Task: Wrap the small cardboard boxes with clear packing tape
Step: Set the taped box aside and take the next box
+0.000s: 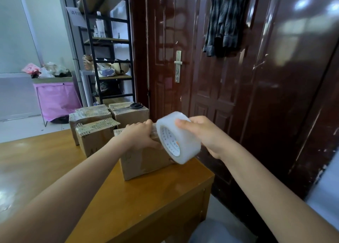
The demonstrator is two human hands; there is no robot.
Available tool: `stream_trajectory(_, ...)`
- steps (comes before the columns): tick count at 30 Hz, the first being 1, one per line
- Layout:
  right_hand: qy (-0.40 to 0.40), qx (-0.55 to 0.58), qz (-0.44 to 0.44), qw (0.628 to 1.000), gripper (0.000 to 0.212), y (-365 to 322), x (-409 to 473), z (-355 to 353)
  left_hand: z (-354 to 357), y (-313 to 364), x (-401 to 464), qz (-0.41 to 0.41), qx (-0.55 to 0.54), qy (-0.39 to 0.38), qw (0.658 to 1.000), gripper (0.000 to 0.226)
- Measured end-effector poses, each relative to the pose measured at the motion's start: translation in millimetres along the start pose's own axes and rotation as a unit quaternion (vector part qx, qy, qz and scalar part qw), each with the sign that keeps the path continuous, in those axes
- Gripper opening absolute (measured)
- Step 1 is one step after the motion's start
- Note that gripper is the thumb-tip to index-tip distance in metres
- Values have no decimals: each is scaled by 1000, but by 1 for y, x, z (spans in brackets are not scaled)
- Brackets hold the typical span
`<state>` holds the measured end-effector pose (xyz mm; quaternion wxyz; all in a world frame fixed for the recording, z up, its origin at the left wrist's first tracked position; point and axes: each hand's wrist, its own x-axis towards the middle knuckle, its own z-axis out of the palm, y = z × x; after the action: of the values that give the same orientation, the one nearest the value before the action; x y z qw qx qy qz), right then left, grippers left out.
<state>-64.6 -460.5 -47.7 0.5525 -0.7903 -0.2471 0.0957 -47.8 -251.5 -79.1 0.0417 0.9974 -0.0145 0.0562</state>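
- Near box (pixel 146 162) sat on the desk (pixel 45 162), close to the desk's right edge, long axis running left to right, one long side face turned toward the camera.
- Left hand (pixel 141 134) pressed down on that box's top, fingers curled over the far edge, thumb down the near face; firm grip on the box.
- Right hand (pixel 203 134) held the tape (pixel 176 138) up just off the box's right end, fingers over the top of the roll, thumb hidden behind it; wrapped tight round the roll.
- Tape stood on edge, tilted a touch, open core and printed inner ring facing left and toward the camera, axis lying roughly along the box's length.
- Bottom of the roll overlapped the box's upper right corner; touching or just above, could not tell.
- No loose strip clearly seen between roll and box.
- Behind, four more boxes (pixel 95 131) clustered at the desk's far edge, tops shiny with tape.
- Scissors (pixel 136 105) lay on the back right box.
- Further off: brown door (pixel 183 32) straight ahead, plaid shirt (pixel 225 19) hanging to the right, black shelf (pixel 106 39) and pink bin (pixel 56 99) to the left.
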Motion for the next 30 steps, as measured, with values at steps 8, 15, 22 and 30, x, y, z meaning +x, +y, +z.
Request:
stream_trajectory(8,-121,-179,220,951,55,56,-37,-14,-9,-1,19,-25,-40,-13,999,79)
stream_trajectory(15,-16,-202,109,973,57,30,-27,-31,-40,-28,19,-69,-259,-149,952,104)
stream_trajectory(22,55,-256,57,964,56,23,-5,-18,-35,-46,22,-98,-281,-161,941,83)
stream_trajectory(30,55,-285,53,955,57,41,41,14,0,-59,25,20,-67,53,996,15)
